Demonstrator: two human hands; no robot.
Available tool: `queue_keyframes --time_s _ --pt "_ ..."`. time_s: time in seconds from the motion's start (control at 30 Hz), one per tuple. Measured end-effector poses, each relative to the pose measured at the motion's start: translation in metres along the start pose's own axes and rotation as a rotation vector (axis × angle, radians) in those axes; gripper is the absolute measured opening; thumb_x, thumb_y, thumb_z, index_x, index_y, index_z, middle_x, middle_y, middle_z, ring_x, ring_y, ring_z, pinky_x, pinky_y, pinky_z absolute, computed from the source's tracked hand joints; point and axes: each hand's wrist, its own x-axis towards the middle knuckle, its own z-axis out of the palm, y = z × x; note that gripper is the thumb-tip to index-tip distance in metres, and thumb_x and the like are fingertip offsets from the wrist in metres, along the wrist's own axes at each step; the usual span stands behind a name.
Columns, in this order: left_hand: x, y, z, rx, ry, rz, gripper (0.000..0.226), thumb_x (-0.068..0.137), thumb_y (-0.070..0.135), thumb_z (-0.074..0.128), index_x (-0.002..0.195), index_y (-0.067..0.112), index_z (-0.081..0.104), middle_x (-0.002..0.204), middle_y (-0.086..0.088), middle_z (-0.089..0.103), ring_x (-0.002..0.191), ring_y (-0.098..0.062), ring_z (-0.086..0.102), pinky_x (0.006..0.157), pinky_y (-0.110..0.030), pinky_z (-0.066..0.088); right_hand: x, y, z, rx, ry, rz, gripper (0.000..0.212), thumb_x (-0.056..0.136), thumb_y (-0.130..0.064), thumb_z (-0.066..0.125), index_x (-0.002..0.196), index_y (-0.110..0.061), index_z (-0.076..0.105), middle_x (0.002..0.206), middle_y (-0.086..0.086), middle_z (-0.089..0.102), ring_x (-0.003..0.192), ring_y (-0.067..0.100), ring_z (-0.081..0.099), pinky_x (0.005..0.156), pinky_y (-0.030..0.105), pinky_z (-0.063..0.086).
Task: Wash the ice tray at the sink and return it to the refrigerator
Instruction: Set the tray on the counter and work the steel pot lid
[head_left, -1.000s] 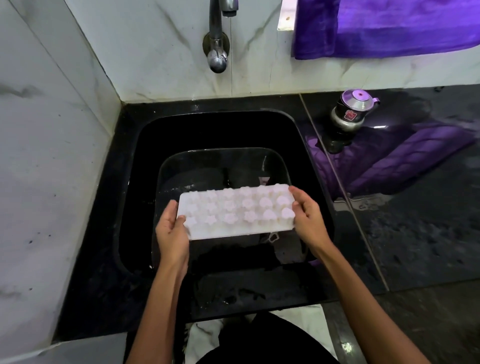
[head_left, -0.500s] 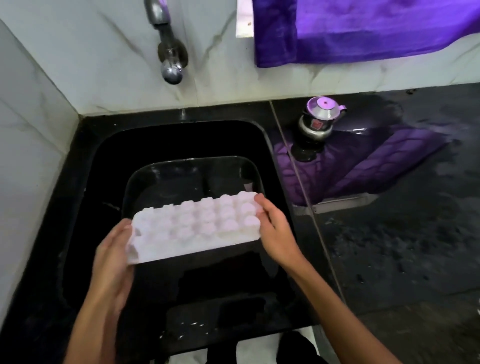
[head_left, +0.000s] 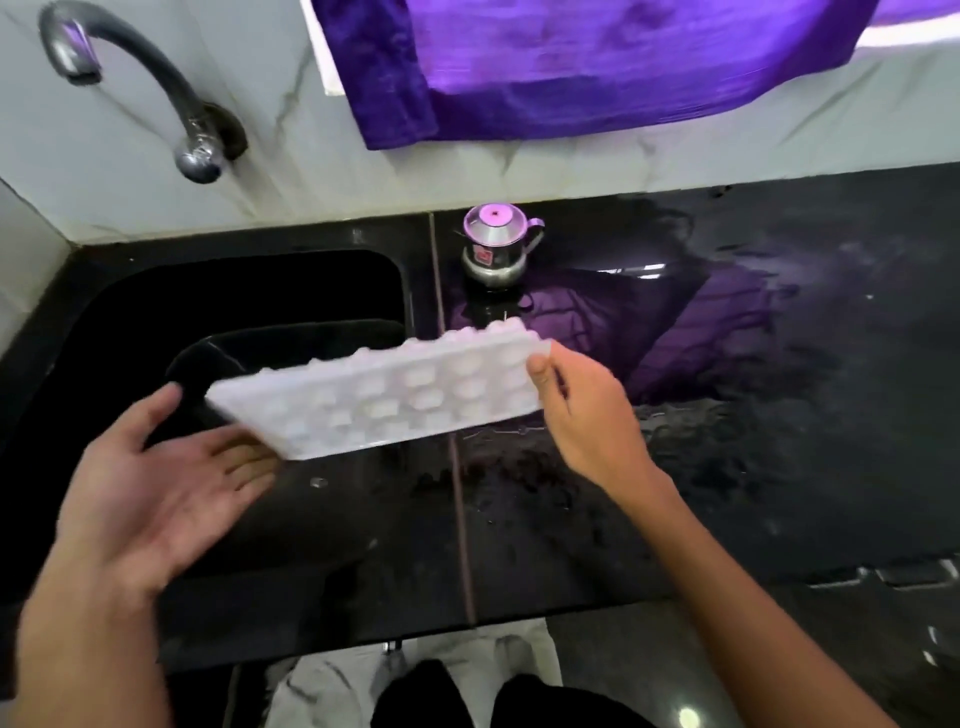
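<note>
The white ice tray (head_left: 389, 395) is upside down, its moulded bumps facing up, tilted in the air over the right edge of the black sink (head_left: 249, 291) and the counter seam. My right hand (head_left: 582, 410) grips its right end, thumb on top. My left hand (head_left: 156, 483) is palm up with fingers spread, its fingertips under or just at the tray's lower left corner; contact is unclear. The tap (head_left: 156, 104) curves out from the marble wall at upper left.
A small steel pot with a lid (head_left: 496, 244) stands on the wet black counter (head_left: 727, 415) just behind the tray. A purple cloth (head_left: 571, 62) hangs on the wall above. A dark basin (head_left: 291, 338) sits inside the sink. Marble wall on the left.
The tray has risen out of the sink and swung right, toward the counter. My left hand has let go of its left end and opened. The view has shifted right.
</note>
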Motion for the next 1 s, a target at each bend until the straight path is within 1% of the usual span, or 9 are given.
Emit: queue_keyframes --time_s 0.07,0.17,0.27,0.43,0.53,0.67,0.77,0.9,1.0 --pt "0.010 -0.015 0.039 0.064 0.163 0.011 0.062 0.081 0.050 0.049 0.108 -0.004 0.059 0.119 -0.027 0.058 0.112 -0.033 0.059 0.113 -0.042 0.025 -0.004 0.021 -0.023 0.038 0.062 0.090 0.042 0.096 -0.056 0.027 0.061 -0.032 0.029 0.052 -0.009 0.034 0.050 0.008 0.034 0.053 0.030 0.026" --pt "0.024 -0.041 0.096 0.284 0.069 -0.152 0.054 0.096 0.049 0.030 0.106 0.009 0.065 0.125 -0.014 0.060 0.126 -0.023 0.045 0.119 -0.039 0.016 -0.007 0.041 -0.035 0.057 0.020 0.125 0.047 0.098 -0.050 0.032 0.059 -0.023 0.027 0.052 -0.008 0.030 0.048 0.009 0.028 0.049 0.027 0.024" --pt "0.038 -0.071 0.115 0.474 0.060 -0.198 0.047 0.099 0.045 0.032 0.103 0.013 0.067 0.118 -0.008 0.065 0.131 -0.022 0.043 0.119 -0.038 0.015 -0.010 0.065 -0.030 0.173 -0.038 0.189 0.047 0.100 -0.044 0.034 0.060 -0.020 0.030 0.054 -0.010 0.032 0.050 0.007 0.029 0.051 0.026 0.025" --pt "0.051 -0.085 0.124 0.483 0.325 -0.067 0.034 0.098 0.034 0.046 0.109 0.007 0.065 0.113 -0.006 0.066 0.114 -0.019 0.055 0.097 -0.026 0.034 0.000 0.107 -0.042 0.266 -0.115 0.369 0.062 0.096 -0.055 0.033 0.085 0.000 0.061 0.087 0.016 0.070 0.077 0.027 0.067 0.069 0.042 0.053" --pt "0.054 -0.087 0.123 0.486 0.390 -0.001 0.017 0.097 0.024 0.049 0.097 0.011 0.059 0.087 0.005 0.057 0.078 -0.008 0.051 0.073 -0.022 0.035 -0.001 0.116 -0.055 0.299 -0.125 0.405 0.065 0.097 -0.053 0.031 0.092 0.004 0.062 0.092 0.016 0.072 0.085 0.034 0.069 0.074 0.045 0.054" --pt "0.069 -0.090 0.128 0.495 0.407 -0.058 0.032 0.096 0.023 0.049 0.122 0.007 0.060 0.112 0.002 0.062 0.094 -0.013 0.052 0.083 -0.025 0.034 -0.003 0.117 -0.073 0.368 -0.092 0.446 0.059 0.100 -0.045 0.029 0.095 0.001 0.065 0.096 0.026 0.069 0.079 0.042 0.066 0.071 0.054 0.053" --pt "0.071 -0.097 0.137 0.474 0.321 -0.098 0.020 0.093 0.015 0.050 0.101 0.011 0.068 0.100 0.001 0.069 0.082 -0.009 0.061 0.059 -0.017 0.043 -0.002 0.124 -0.082 0.386 -0.107 0.461 0.061 0.100 -0.046 0.027 0.096 0.001 0.065 0.094 0.032 0.067 0.078 0.053 0.061 0.067 0.058 0.050" --pt "0.076 -0.103 0.138 0.507 0.328 -0.053 0.013 0.090 0.008 0.057 0.094 0.011 0.069 0.087 0.000 0.071 0.067 -0.005 0.064 0.049 -0.012 0.047 0.003 0.139 -0.086 0.343 -0.227 0.453 0.061 0.100 -0.047 0.025 0.076 -0.006 0.063 0.056 0.015 0.063 0.043 0.025 0.052 0.044 0.029 0.040" --pt "0.083 -0.111 0.136 0.579 0.355 -0.062 0.017 0.092 0.000 0.053 0.096 0.009 0.068 0.062 0.006 0.070 0.050 -0.002 0.064 0.045 -0.009 0.047 0.006 0.154 -0.091 0.297 -0.274 0.468 0.058 0.100 -0.046 0.028 0.060 -0.011 0.052 0.041 -0.001 0.053 0.032 0.015 0.043 0.035 0.022 0.033"
